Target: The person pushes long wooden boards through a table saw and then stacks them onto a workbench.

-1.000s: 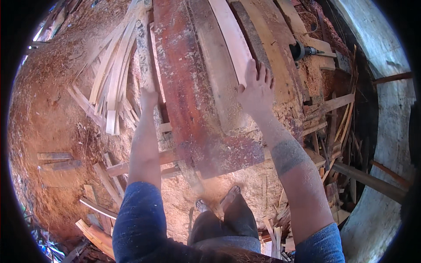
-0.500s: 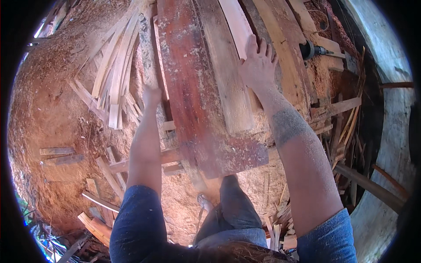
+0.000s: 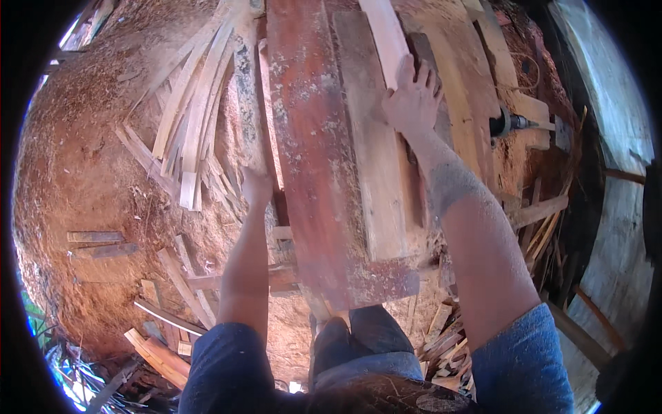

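Observation:
My right hand lies with fingers stretched out on the near end of a narrow pale plank. Under and beside it runs a wider greyish-brown plank. My left hand is closed at the edge of a narrow, mottled board; most of its fingers are hidden. Between my hands stretches a long reddish plank, speckled with pale dust, its near end close to my legs.
Thin loose strips fan out at the left. A dark power tool with a metal bit lies at the right among boards. Sawdust covers the ground. Beyond the boards on the right stands a big pale timber.
The view has shifted, and most planks sit lower in the picture. My left hand is nearer to me. My right hand and the pale plank are farther along the neighbouring plank.

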`<state>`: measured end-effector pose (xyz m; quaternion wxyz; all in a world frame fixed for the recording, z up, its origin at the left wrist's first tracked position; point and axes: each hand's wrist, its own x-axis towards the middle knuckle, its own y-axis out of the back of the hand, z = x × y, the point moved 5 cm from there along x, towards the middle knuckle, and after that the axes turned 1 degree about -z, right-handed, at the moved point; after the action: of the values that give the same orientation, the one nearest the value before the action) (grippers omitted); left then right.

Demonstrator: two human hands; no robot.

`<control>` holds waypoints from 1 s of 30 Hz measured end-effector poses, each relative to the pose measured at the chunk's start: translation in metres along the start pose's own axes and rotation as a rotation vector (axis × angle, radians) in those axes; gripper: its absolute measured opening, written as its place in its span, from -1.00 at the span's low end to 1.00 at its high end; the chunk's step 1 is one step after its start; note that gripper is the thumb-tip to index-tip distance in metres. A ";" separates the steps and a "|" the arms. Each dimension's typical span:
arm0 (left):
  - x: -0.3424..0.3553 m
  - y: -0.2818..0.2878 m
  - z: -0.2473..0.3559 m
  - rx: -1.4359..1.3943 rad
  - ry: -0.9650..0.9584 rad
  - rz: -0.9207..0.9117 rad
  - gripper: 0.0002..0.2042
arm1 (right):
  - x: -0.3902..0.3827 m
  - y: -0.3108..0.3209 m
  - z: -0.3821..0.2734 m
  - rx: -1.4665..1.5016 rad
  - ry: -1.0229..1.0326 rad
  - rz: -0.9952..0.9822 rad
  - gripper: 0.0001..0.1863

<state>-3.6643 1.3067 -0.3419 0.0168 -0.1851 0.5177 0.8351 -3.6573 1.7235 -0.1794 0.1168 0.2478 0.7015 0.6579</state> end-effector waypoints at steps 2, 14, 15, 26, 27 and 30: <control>-0.002 0.006 0.005 0.042 -0.015 0.026 -0.40 | 0.039 -0.007 -0.012 -0.052 0.045 0.128 -0.14; 0.008 0.015 0.015 0.147 0.127 -0.117 -0.39 | 0.306 -0.029 -0.059 -0.061 0.054 -0.314 -0.28; 0.006 0.014 0.016 0.099 0.144 -0.174 -0.40 | 0.307 -0.035 -0.055 -0.120 0.069 -0.263 -0.28; -0.001 0.014 0.016 0.031 -0.007 -0.020 -0.46 | 0.223 0.027 -0.167 -0.203 0.351 -0.353 -0.43; -0.002 0.018 0.012 0.014 0.015 -0.045 -0.46 | 0.191 0.043 -0.181 -0.140 0.371 -0.399 -0.44; -0.011 0.027 0.002 -0.033 -0.007 -0.044 -0.43 | 0.097 0.086 -0.196 -0.005 0.322 -0.313 -0.47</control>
<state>-3.6603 1.2976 -0.3142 0.0341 -0.1937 0.4997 0.8436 -3.8188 1.6035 -0.0584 0.1043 0.0274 0.7393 0.6646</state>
